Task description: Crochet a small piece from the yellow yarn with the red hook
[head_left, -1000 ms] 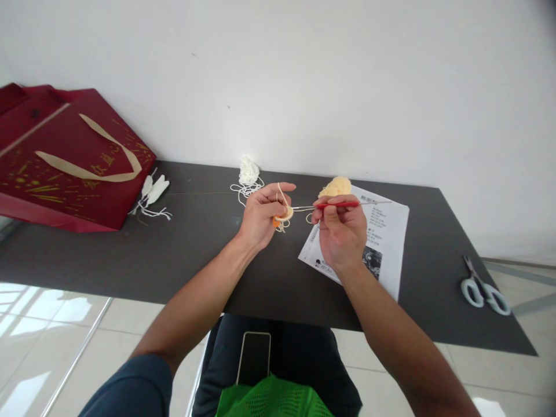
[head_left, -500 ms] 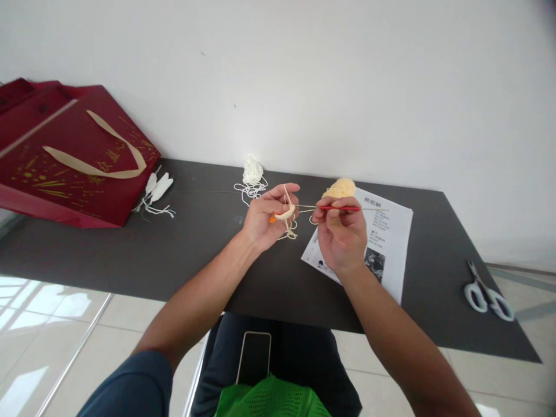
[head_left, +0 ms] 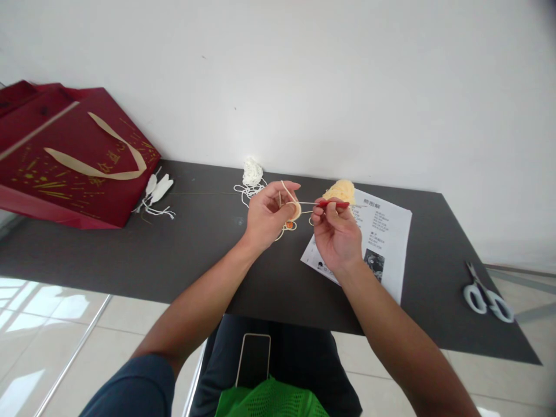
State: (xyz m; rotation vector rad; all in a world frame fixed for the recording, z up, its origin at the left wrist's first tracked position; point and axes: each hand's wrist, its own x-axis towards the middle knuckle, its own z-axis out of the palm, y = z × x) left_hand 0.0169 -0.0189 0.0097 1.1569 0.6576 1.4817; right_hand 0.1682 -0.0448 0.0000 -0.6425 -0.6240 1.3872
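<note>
- Left hand (head_left: 266, 215) was raised above the worktop (head_left: 182, 249), fingers closed in a pinch on a small cream crochet piece (head_left: 294, 209); one strand ran up over the forefinger.
- Right hand (head_left: 336, 234) was closed on the red crochet hook (head_left: 333, 204), held near its middle, tip pointing left into the piece. The two hands were close together, not touching.
- An orange stitch marker (head_left: 289, 225) hung at the lower edge of the piece, just under the left thumb.
- Yellow yarn ball (head_left: 340, 190) lay just beyond the right hand, on a printed sheet (head_left: 382, 237); whether its strand fed the work was too fine to tell.
- White yarn tangle (head_left: 252, 174) lay beyond the left hand; red gift bag (head_left: 73, 162) well to its left; scissors (head_left: 489, 295) well to the right of the right hand.
- Judgement: the piece looked light, soft and limp, apt to distort if pulled; best pinched flat close to the working loop. Hook appeared stiff and slim, likely to twist unless gripped on the handle.
</note>
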